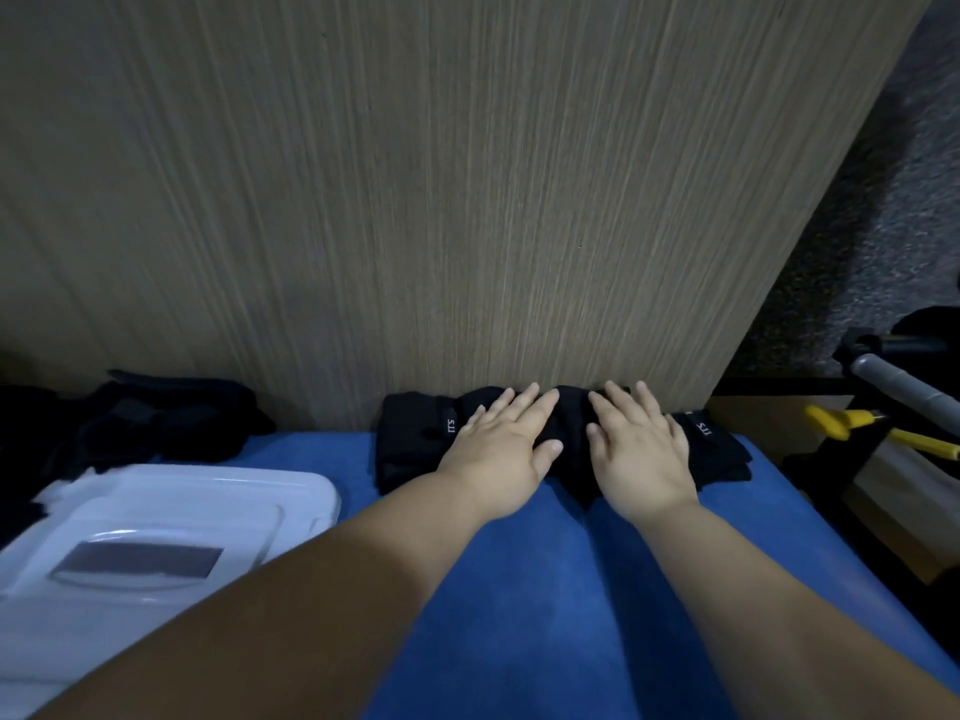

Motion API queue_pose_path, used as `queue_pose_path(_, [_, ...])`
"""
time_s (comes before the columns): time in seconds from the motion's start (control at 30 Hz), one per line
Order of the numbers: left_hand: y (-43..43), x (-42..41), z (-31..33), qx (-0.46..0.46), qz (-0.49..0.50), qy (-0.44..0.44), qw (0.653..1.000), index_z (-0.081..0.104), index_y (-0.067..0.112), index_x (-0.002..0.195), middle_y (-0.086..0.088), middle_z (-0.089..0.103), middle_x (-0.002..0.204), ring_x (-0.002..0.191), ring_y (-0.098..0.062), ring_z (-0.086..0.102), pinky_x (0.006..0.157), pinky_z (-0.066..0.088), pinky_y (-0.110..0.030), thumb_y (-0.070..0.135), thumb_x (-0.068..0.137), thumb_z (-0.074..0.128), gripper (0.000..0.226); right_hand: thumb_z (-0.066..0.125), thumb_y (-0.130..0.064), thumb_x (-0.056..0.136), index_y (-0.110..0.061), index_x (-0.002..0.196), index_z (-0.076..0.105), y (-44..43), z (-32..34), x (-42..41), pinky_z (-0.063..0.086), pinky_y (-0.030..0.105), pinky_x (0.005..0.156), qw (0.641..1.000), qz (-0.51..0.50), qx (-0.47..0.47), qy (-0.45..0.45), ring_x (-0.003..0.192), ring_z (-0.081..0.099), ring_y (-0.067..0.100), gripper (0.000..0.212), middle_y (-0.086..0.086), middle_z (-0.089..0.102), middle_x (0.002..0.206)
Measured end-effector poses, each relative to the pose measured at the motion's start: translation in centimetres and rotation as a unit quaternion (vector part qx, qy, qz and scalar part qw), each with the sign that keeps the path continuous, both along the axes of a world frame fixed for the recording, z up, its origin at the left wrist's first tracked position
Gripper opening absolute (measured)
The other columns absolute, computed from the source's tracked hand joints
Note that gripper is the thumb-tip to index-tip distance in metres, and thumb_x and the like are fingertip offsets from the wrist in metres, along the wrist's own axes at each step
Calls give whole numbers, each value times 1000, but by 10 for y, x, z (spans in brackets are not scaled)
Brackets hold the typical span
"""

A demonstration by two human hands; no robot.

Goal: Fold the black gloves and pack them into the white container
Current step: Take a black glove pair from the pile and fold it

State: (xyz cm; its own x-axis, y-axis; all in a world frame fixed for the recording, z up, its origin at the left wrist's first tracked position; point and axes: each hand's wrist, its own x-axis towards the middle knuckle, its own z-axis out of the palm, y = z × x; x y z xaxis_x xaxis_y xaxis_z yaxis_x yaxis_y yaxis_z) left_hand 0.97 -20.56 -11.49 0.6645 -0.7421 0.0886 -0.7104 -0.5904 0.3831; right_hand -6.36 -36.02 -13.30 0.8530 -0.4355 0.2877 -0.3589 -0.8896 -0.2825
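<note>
We see both hands laid flat on the black gloves [410, 444], which lie in a row on the blue cloth [545, 589], with their far edge against the wooden panel [467, 200]. The left hand [498, 449] presses on the middle of the row with straight fingers spread a little and the thumb pointing to the right. The right hand [641, 449] lies just beside it in the same way, palm down. The two thumbs are near each other but apart. Neither hand grips anything; the fingers only rest on the fabric.

On the gloves we find two small white marks, one [451, 425] to the left of the left hand and one [702, 427] to the right of the right hand. They are turned sideways and seem to read "5.11", but the letters are too small for us to be sure.

The white container [208, 506] stands on the left, well apart from the gloves. We see its flat white top, and on it a dark label [140, 561] in the form of a rectangle; no writing can be read there. Behind the container lies a dark pile [171, 418] of black fabric, too dark for us to tell what it is.

On the right, beyond the edge of the cloth, we see a yellow tool [841, 420] and a grey tube [898, 381].
</note>
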Motion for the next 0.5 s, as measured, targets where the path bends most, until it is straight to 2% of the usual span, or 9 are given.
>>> queue_pose_path(0.1, [20, -5, 13, -34, 27, 14, 999, 12, 32, 153, 11, 4, 162, 148, -9, -2, 121, 1, -34, 40, 103, 31, 54, 40, -31, 100, -26, 138, 48, 14, 9, -7, 11, 42, 116, 995, -8, -16, -103, 145, 13, 15, 39, -7, 36, 151])
queue_pose_path(0.17, [43, -9, 20, -57, 69, 19, 996, 24, 29, 151, 9, 14, 161, 148, -10, 4, 120, 8, -35, 41, 103, 33, 51, 47, -27, 96, -25, 123, 60, 29, 14, -10, 22, 38, 107, 987, -5, -13, -158, 132, 31, 15, 30, -6, 53, 133])
queue_pose_path(0.23, [73, -14, 21, -71, 123, 20, 990, 38, 28, 145, 8, 25, 157, 146, -13, 13, 116, 15, -36, 40, 102, 36, 45, 51, -23, 94, -24, 110, 66, 49, 17, -12, 28, 35, 99, 983, 13, 4, -184, 120, 40, 18, 21, -6, 60, 116])
queue_pose_path(0.37, [148, -22, 12, -68, 243, 17, 967, 53, 30, 130, 10, 49, 140, 133, -16, 33, 105, 29, -30, 41, 99, 42, 35, 55, -20, 93, -21, 99, 69, 107, 17, -7, 38, 26, 87, 977, 117, 59, -169, 103, 50, 17, 15, -7, 63, 99])
queue_pose_path(0.5, [217, -26, 2, -77, 337, 43, 938, 55, 32, 128, 11, 51, 138, 133, -18, 31, 106, 28, -34, 41, 98, 41, 35, 59, -21, 90, -21, 99, 68, 178, 4, 8, 49, 30, 81, 960, 222, 117, -124, 89, 57, 13, 13, -8, 60, 93])
